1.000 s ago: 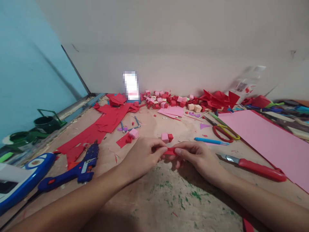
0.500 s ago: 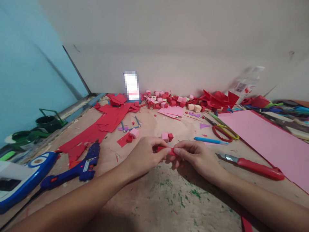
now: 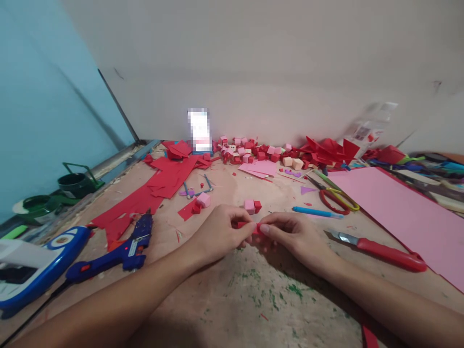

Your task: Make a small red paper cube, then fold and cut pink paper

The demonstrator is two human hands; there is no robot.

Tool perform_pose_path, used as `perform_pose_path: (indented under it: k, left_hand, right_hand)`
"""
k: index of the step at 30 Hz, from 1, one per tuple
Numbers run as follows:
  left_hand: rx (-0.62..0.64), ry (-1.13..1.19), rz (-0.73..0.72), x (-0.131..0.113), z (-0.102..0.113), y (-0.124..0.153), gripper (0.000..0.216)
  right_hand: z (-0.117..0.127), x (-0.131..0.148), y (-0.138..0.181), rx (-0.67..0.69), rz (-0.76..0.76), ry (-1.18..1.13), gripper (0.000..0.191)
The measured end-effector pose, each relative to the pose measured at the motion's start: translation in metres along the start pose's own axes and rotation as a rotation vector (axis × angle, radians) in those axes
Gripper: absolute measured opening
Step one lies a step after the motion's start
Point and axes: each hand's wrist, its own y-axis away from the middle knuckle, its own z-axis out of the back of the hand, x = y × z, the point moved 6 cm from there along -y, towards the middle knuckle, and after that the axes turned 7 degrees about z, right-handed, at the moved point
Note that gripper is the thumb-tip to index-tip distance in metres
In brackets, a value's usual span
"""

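Note:
My left hand (image 3: 227, 227) pinches one end of a small red paper piece (image 3: 256, 228) between thumb and fingers. The other end is pinched by my right hand (image 3: 288, 233), so the piece spans the short gap between both thumbs. Much of it is hidden by the fingers, and its full shape cannot be made out. Just beyond my hands sit a pink paper cube (image 3: 250, 206) and a red paper cube (image 3: 257, 207), side by side. To their left, another pink cube (image 3: 203, 199) lies by a red strip (image 3: 186, 209).
A blue glue gun (image 3: 132, 244) lies left, near red paper sheets (image 3: 159, 186). On the right are a red-handled utility knife (image 3: 391, 254), a blue pen (image 3: 315, 211), scissors (image 3: 335, 200) and pink paper (image 3: 402, 208). Many small cubes (image 3: 250, 151), a lit phone (image 3: 200, 130) and a bottle (image 3: 368, 130) stand behind.
The view has shifted slightly, so the objects on the left appear a little further right. Both hands keep hold of the red paper piece, with a small change in the right fingers.

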Motion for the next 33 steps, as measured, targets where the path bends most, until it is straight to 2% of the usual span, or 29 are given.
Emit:
perform_pose_path:
  k: [2,4,7,9,11,17,27,30,33]
  left_hand:
    - [-0.017,-0.075,-0.054,-0.004,0.001,0.002,0.018]
    - [-0.075,-0.21,-0.213,-0.013,0.004,0.006,0.003]
    - [-0.116,-0.396,-0.503,-0.027,0.004,0.015,0.015]
    - [-0.095,-0.47,-0.599,-0.028,0.002,0.018,0.011]
    - [-0.091,-0.523,-0.632,-0.027,0.001,0.019,0.007]
    - [-0.125,-0.634,-0.735,-0.028,0.001,0.021,0.012]
    - [-0.187,-0.866,-0.859,-0.029,-0.001,0.03,0.018]
    - [-0.178,-0.826,-0.853,-0.029,-0.001,0.029,0.016]
    - [-0.125,-0.646,-0.735,-0.028,0.001,0.022,0.017]
  right_hand:
    - [0.001,-0.002,0.0,-0.017,-0.015,-0.044,0.038]
    - [0.003,-0.002,0.001,-0.035,-0.013,-0.075,0.039]
    - [0.004,-0.001,0.001,-0.038,0.003,-0.097,0.04]
    - [0.004,0.001,0.001,-0.024,0.007,-0.107,0.039]
    - [0.004,0.002,0.001,-0.012,0.012,-0.112,0.038]
    - [0.0,0.002,0.001,0.072,-0.005,-0.171,0.04]
    - [-0.001,0.002,0.002,0.053,-0.028,-0.148,0.038]
    - [0.0,0.003,0.001,0.053,-0.01,-0.157,0.037]
    - [0.0,0.003,0.0,0.057,-0.002,-0.146,0.037]
